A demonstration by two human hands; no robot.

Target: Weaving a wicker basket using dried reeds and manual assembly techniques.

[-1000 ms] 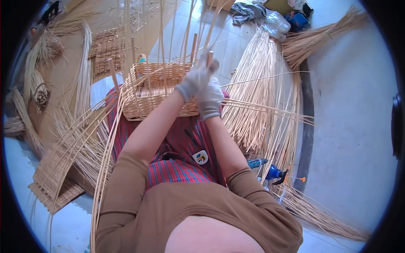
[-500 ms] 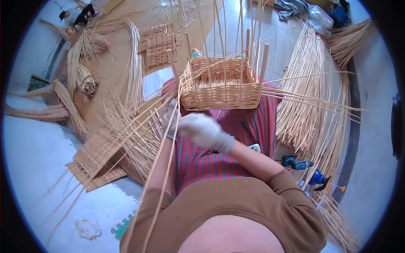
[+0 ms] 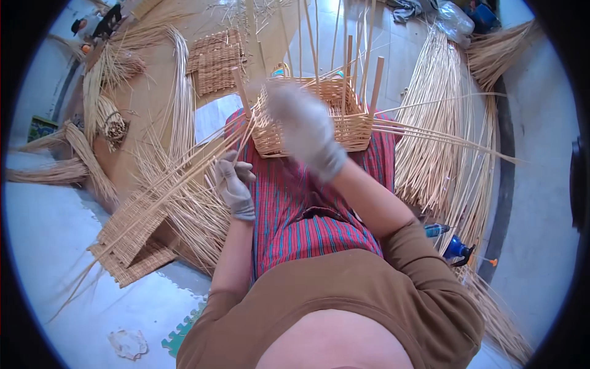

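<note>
A partly woven wicker basket rests on my lap, its thin wooden corner posts and long upright canes standing above the rim. My right hand, in a pale glove, is raised over the front left of the basket. Motion smears its fingers, so I cannot make out whether they hold anything. Below the basket's left corner is my gloved left hand, fingers parted and bent, with no object visible in it. Just beside it, a spray of loose wicker strands runs from that corner down to the left. More strands jut out from the right corner.
Long bundles of cane lie to the right and left. Woven panels rest at the far left and near left. A power drill and a blue spray bottle are by my right elbow.
My right hand has left my left hand and risen over the basket. My left hand has dropped slightly leftward. Two long strands that crossed my left arm no longer lie over it.
</note>
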